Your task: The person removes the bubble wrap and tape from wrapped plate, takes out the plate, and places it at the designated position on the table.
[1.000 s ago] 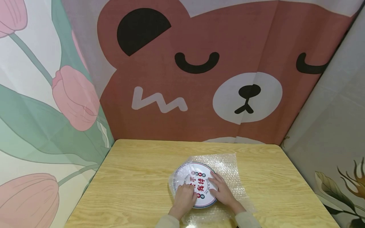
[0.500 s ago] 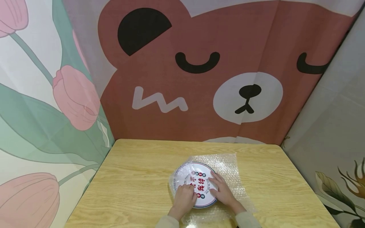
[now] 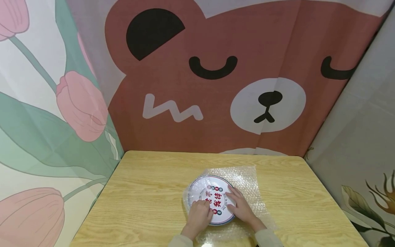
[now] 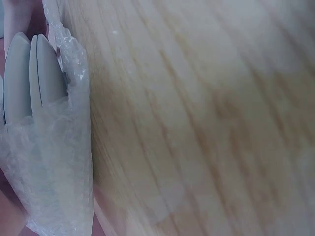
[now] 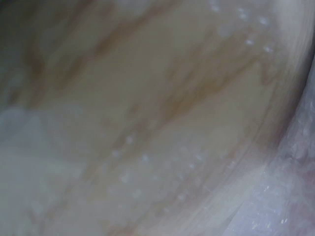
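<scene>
A stack of round white plates (image 3: 217, 198) with blue rims and red lettering lies face up near the table's front. Several grey-white plate edges (image 4: 18, 81) show in the left wrist view. Clear bubble wrap (image 3: 247, 181) spreads under the stack and folds over its left side. My left hand (image 3: 200, 215) has its fingers curled at the edge of that folded part, on top of the plate. On the right side of the top plate, my right hand (image 3: 243, 208) rests with fingers spread and fairly straight. The right wrist view is blurred and shows bubble wrap (image 5: 290, 191) at its edge.
The light wood table (image 3: 148, 192) extends around the stack. Behind it hangs a curtain (image 3: 172, 133) with a brown bear; a tulip-print curtain (image 3: 34, 147) hangs at the left and a pale one (image 3: 361, 137) at the right.
</scene>
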{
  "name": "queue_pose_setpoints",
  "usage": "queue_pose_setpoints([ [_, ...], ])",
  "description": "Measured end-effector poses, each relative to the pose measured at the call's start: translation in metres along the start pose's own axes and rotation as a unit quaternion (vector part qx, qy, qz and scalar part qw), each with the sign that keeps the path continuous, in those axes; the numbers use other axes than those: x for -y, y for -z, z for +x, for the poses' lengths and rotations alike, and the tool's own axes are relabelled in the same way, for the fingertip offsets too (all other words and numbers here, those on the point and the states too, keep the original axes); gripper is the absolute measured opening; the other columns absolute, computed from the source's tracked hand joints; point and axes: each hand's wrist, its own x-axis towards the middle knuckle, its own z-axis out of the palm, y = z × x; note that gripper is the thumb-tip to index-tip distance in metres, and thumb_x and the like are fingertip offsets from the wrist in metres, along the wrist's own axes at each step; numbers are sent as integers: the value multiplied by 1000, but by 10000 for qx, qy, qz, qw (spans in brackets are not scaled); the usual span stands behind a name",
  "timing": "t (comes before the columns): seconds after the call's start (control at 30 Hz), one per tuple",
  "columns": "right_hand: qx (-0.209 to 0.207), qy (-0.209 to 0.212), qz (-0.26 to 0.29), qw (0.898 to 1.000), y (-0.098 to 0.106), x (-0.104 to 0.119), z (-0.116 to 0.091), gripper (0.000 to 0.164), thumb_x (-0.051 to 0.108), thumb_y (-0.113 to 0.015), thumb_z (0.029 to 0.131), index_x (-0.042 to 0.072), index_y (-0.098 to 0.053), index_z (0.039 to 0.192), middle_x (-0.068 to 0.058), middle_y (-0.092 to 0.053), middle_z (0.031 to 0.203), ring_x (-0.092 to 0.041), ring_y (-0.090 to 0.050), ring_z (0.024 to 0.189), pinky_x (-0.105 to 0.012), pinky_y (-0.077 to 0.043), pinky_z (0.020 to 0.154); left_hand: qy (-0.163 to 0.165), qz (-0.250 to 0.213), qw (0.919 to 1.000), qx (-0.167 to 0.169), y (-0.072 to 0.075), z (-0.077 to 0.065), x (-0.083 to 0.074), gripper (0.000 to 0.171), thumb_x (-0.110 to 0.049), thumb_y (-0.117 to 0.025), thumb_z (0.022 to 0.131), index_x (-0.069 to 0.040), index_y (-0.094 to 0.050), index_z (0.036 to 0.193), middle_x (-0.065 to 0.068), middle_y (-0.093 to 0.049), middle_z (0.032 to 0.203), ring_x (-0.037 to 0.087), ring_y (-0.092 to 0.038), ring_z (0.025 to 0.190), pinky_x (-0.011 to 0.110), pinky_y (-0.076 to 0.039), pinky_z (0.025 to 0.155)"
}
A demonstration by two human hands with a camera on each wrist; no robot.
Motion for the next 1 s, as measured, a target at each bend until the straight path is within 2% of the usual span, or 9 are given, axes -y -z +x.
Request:
queue_pose_setpoints([
  [0.23,30,-43,-47,10000,0,0,1,43,12,-64,72,1,-59,113,-13,-38,137,-40,-25,126,-56,-18,99,-78,-80,9998,-157,-1,-1,2,16,-19,-63,72,-11,-53,63,-3,-48,60,12,-47,57,25,-36,53],
  [0.5,64,-133,-29,9999,0,1,0,43,12,-63,72,1,-59,113,-14,-37,137,-40,-25,126,-56,-18,99,-2,-160,9998,87,5,-3,1,15,-19,-61,74,-12,-54,63,-4,-49,62,12,-48,61,24,-36,56],
  [1.0,70,-168,66,9998,1,4,0,43,11,-63,71,0,-59,112,-14,-37,137,-40,-24,126,-56,-17,100,-21,-170,9999,-15,4,-8,4,15,-19,-61,74,-12,-54,63,-5,-46,60,11,-45,57,24,-36,55],
])
